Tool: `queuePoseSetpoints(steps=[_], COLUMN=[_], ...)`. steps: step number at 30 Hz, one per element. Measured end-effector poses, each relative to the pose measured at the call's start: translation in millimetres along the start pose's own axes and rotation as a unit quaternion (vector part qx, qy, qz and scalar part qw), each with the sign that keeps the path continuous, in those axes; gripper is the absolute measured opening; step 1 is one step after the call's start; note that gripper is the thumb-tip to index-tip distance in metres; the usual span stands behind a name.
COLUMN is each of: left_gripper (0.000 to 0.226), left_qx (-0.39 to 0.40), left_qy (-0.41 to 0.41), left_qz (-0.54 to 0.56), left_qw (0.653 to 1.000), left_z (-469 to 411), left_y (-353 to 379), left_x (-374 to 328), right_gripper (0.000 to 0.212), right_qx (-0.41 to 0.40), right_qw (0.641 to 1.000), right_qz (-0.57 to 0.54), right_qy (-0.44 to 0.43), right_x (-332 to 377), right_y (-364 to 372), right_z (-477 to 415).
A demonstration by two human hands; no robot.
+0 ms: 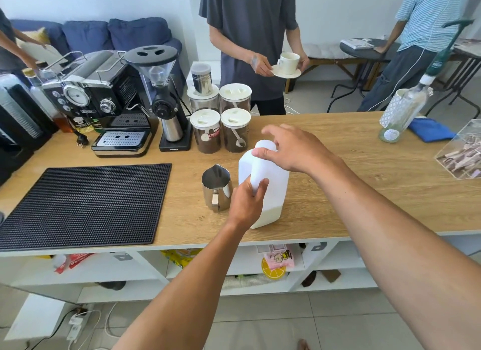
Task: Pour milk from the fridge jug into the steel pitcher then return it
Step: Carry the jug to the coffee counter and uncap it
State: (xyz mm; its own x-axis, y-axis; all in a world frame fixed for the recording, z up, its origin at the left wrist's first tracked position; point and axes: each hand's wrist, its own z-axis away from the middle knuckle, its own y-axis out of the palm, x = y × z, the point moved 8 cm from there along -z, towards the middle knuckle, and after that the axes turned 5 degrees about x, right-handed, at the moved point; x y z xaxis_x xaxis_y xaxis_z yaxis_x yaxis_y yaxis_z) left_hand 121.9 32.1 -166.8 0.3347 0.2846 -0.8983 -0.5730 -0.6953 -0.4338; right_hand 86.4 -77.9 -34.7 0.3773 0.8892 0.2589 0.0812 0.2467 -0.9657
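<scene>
A white plastic milk jug (273,190) stands upright on the wooden counter (351,193), with a little milk showing at its bottom. My left hand (247,203) grips its handle. My right hand (291,149) is over the jug's top with fingers spread, thumb and fingers around the white cap (265,145). The steel pitcher (216,187) stands just left of the jug, handle toward me, spout away; nothing shows inside it.
A black rubber mat (83,206) lies at the left. Behind stand an espresso machine (104,102), a grinder (164,97) and several coffee canisters (221,125). A glass bottle (400,112) and an acrylic box (463,151) are at right. A person holding a cup (287,63) stands across the counter.
</scene>
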Motion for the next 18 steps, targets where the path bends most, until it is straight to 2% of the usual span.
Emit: queuePoseSetpoints(steps=[3,7,10,12,16,18], left_gripper=[0.032,0.031,0.031,0.034,0.028,0.027], left_qx=[0.001,0.001,0.0,-0.003,-0.005,-0.007], left_qy=[0.002,0.002,-0.001,-0.001,-0.001,0.006], left_qz=[-0.002,-0.001,0.0,0.0,-0.005,-0.007], left_qw=[1.0,1.0,1.0,1.0,1.0,1.0], left_z=[1,1,1,0,0,0], left_y=[0,0,0,-1,-1,-1], left_x=[-1,-2,-1,0,-1,-1], right_gripper=[0.042,0.044,0.036,0.036,0.035,0.04], right_qx=[-0.003,0.025,-0.014,-0.055,-0.17,-0.209], right_qw=[1.0,0.997,0.994,0.986,0.931,0.906], right_qz=[0.0,-0.05,-0.077,-0.134,-0.322,-0.365], right_qy=[-0.025,-0.06,-0.073,-0.08,-0.014,0.048], right_x=[5,12,12,6,-37,-67], right_y=[0,4,2,-4,-3,19], right_z=[1,3,3,7,23,35])
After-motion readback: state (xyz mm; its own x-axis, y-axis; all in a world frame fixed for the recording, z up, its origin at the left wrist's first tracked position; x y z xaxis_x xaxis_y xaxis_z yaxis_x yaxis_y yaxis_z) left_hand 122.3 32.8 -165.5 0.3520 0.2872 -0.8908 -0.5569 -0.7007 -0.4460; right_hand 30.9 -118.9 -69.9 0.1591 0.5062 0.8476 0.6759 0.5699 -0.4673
